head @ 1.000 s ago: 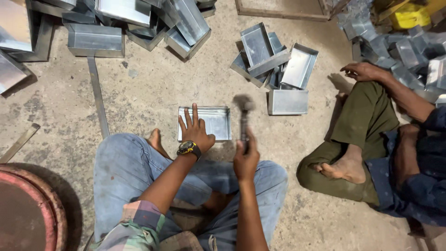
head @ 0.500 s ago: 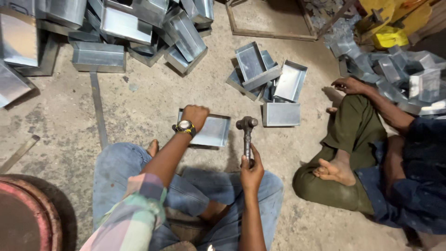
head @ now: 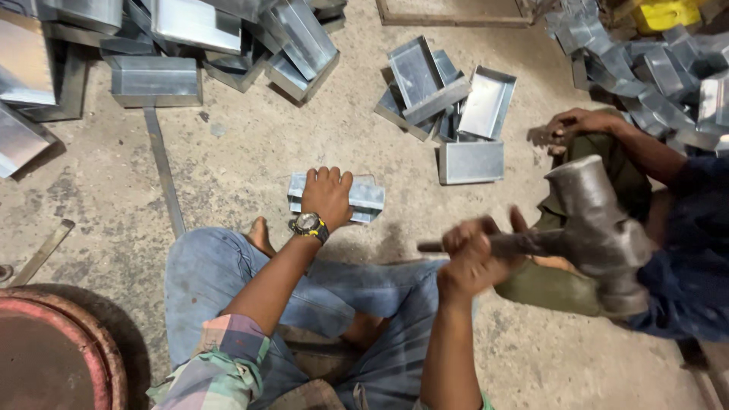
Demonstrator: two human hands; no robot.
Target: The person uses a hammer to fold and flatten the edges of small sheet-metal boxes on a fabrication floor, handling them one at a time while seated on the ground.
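My left hand (head: 327,195), with a wristwatch (head: 309,225) on the wrist, presses down on a small folded sheet-metal tray (head: 364,197) standing on its edge on the concrete floor. My right hand (head: 471,258) grips the handle of a heavy steel hammer (head: 596,231), raised close to the camera and blurred, its head off to the right of the tray. I sit on the floor in blue jeans with my bare foot (head: 260,235) just left of the tray.
Another person (head: 668,228) sits at the right, a hand (head: 569,125) on a green-trousered knee. Finished metal trays (head: 456,106) lie piled ahead, more trays (head: 190,45) at the top left and top right. A metal strip (head: 163,171) lies on the floor; a red round rim (head: 68,342) sits bottom left.
The hammer has swung up from beside the tray toward the camera. My left hand turned the tray from lying flat onto its edge and now clamps it from above.
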